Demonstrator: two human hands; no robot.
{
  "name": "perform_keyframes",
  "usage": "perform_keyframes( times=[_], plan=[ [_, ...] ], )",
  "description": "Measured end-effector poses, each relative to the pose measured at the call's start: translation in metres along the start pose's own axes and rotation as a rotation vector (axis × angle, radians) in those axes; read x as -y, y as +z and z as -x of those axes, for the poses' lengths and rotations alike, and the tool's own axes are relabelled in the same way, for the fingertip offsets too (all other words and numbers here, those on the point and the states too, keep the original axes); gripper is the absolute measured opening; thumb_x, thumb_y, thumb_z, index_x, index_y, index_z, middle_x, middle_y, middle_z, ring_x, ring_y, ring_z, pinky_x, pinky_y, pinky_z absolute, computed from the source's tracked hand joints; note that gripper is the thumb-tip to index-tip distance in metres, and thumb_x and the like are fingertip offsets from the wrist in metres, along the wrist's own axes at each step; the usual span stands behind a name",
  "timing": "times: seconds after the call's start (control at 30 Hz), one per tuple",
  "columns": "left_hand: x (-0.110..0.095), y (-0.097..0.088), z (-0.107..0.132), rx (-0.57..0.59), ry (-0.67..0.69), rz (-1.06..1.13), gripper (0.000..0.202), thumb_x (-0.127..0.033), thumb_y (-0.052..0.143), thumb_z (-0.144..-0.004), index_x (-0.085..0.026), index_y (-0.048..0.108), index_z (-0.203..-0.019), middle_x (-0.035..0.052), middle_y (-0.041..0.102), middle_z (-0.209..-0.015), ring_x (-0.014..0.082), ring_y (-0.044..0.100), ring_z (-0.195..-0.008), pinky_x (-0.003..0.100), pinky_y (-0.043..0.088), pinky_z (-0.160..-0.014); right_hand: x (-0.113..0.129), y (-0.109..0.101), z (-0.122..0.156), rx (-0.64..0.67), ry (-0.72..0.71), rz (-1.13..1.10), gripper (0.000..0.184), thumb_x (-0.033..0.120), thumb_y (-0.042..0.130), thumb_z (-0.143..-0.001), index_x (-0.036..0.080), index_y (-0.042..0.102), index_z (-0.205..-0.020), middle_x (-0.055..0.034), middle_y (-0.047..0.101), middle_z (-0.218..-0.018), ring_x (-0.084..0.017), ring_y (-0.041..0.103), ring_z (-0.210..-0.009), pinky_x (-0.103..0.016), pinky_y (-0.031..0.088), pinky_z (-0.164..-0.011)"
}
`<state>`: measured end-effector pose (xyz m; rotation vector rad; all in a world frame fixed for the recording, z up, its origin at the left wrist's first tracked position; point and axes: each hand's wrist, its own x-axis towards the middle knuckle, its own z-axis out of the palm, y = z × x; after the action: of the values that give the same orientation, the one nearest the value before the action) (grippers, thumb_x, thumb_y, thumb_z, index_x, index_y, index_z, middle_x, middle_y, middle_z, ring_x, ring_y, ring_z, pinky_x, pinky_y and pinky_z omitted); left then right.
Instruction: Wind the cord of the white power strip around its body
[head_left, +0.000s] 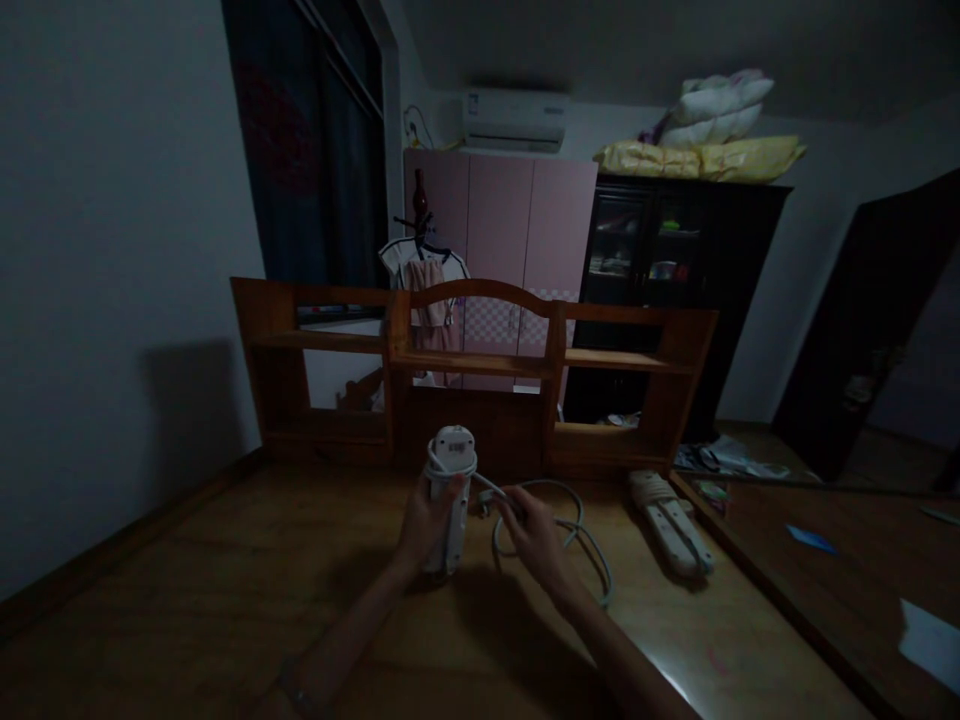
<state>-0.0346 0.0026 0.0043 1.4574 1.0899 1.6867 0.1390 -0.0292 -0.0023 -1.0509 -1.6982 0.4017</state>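
Before the wooden shelf unit (480,365), the left hand (426,525) has its grip wrapped around a white power strip (454,522); the right hand (534,535) pinches its cord (490,485) (partly wound about the strip's far end). Loose coils lie before the shelf unit, and a second power strip (675,528), cord wrapped, lies before the unit's right end.

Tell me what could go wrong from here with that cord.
The loose length of cord lies in loops on the tabletop, so it might snag or tangle when pulled. Its turns around the white power strip could slip if the right hand lets it slacken. The left hand grips close below those turns and might get in the cord's way.
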Motion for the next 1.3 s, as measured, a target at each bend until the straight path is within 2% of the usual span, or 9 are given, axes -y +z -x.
perform_keyframes(
  times=[0.17, 0.3, 0.5, 0.57, 0.67, 0.77, 0.9, 1.07, 1.3],
  plan=[
    [-0.007, -0.002, 0.008, -0.043, 0.122, -0.208, 0.051, -0.052, 0.065, -0.071, -0.018, 0.057, -0.108, 0.0064, 0.067, -0.098, 0.0213, 0.064, -0.088, 0.031, 0.050, -0.075, 0.000, 0.003, 0.004, -0.103, -0.056, 0.307, 0.024, 0.034, 0.042, -0.095, 0.020, 0.061, -0.090, -0.0055, 0.064, -0.087, -0.016, 0.058, -0.076, -0.024, 0.038, -0.067],
    [-0.008, -0.007, 0.015, -0.105, 0.239, -0.273, 0.066, -0.048, 0.075, -0.060, -0.018, 0.052, -0.114, 0.0054, 0.066, -0.097, 0.0204, 0.064, -0.086, 0.029, 0.051, -0.073, -0.004, 0.002, 0.001, -0.104, 0.030, 0.271, 0.033, 0.044, 0.044, -0.093, 0.018, 0.059, -0.078, -0.0009, 0.057, -0.068, -0.013, 0.051, -0.061, -0.022, 0.033, -0.057],
    [-0.005, -0.015, 0.006, -0.302, 0.276, -0.245, 0.060, -0.048, 0.073, -0.065, -0.019, 0.052, -0.113, 0.0062, 0.065, -0.100, 0.0205, 0.063, -0.090, 0.029, 0.049, -0.077, -0.017, -0.006, 0.002, 0.462, 0.101, -0.126, 0.033, 0.048, 0.058, -0.083, 0.019, 0.058, -0.099, 0.0047, 0.051, -0.065, -0.009, 0.044, -0.051, -0.018, 0.031, -0.046],
    [-0.004, -0.020, -0.003, -0.389, 0.277, -0.248, 0.056, -0.050, 0.068, -0.070, -0.019, 0.051, -0.113, 0.0072, 0.064, -0.104, 0.0210, 0.063, -0.096, 0.029, 0.048, -0.081, -0.019, -0.006, 0.004, 0.376, 0.045, -0.053, 0.029, 0.042, 0.057, -0.085, 0.020, 0.055, -0.104, 0.0046, 0.053, -0.067, -0.010, 0.045, -0.053, -0.019, 0.033, -0.048],
    [-0.001, -0.028, -0.016, -0.437, 0.205, -0.350, 0.056, -0.055, 0.062, -0.075, -0.020, 0.048, -0.116, 0.0101, 0.065, -0.105, 0.0237, 0.063, -0.097, 0.030, 0.047, -0.079, -0.016, -0.004, 0.005, 0.061, -0.077, 0.227, 0.016, 0.030, 0.045, -0.093, 0.020, 0.056, -0.099, 0.0000, 0.058, -0.076, -0.012, 0.052, -0.064, -0.020, 0.035, -0.057],
    [0.005, -0.032, -0.022, -0.365, 0.138, -0.535, 0.061, -0.060, 0.058, -0.075, -0.018, 0.047, -0.117, 0.0140, 0.066, -0.103, 0.0284, 0.065, -0.093, 0.031, 0.047, -0.070, -0.009, -0.003, 0.008, -0.050, -0.235, 0.516, 0.020, 0.022, 0.042, -0.095, 0.021, 0.060, -0.103, -0.0040, 0.059, -0.085, -0.012, 0.054, -0.071, -0.021, 0.033, -0.059],
    [0.013, -0.032, -0.025, -0.255, 0.143, -0.767, 0.069, -0.064, 0.053, -0.076, -0.014, 0.044, -0.122, 0.0178, 0.067, -0.099, 0.0315, 0.066, -0.085, 0.032, 0.046, -0.063, 0.001, -0.005, 0.016, 0.012, -0.420, 0.711, 0.029, 0.020, 0.039, -0.097, 0.026, 0.058, -0.118, -0.0034, 0.058, -0.080, -0.011, 0.053, -0.068, -0.022, 0.028, -0.054],
    [0.021, -0.033, -0.023, -0.104, 0.218, -0.916, 0.076, -0.064, 0.054, -0.076, -0.010, 0.040, -0.127, 0.0198, 0.067, -0.096, 0.0319, 0.067, -0.085, 0.030, 0.046, -0.064, 0.009, -0.006, 0.020, 0.004, -0.484, 0.726, 0.031, 0.022, 0.039, -0.098, 0.027, 0.056, -0.123, -0.0029, 0.057, -0.075, -0.011, 0.051, -0.064, -0.023, 0.028, -0.055],
    [0.016, -0.025, -0.009, 0.249, 0.309, -0.733, 0.067, -0.048, 0.056, -0.083, -0.014, 0.029, -0.133, 0.0184, 0.062, -0.111, 0.0280, 0.064, -0.098, 0.033, 0.049, -0.076, 0.013, -0.020, 0.019, -0.001, -0.497, 0.599, 0.028, 0.026, 0.044, -0.096, 0.025, 0.060, -0.119, -0.0030, 0.060, -0.079, -0.010, 0.055, -0.066, -0.021, 0.034, -0.057]
  ],
)
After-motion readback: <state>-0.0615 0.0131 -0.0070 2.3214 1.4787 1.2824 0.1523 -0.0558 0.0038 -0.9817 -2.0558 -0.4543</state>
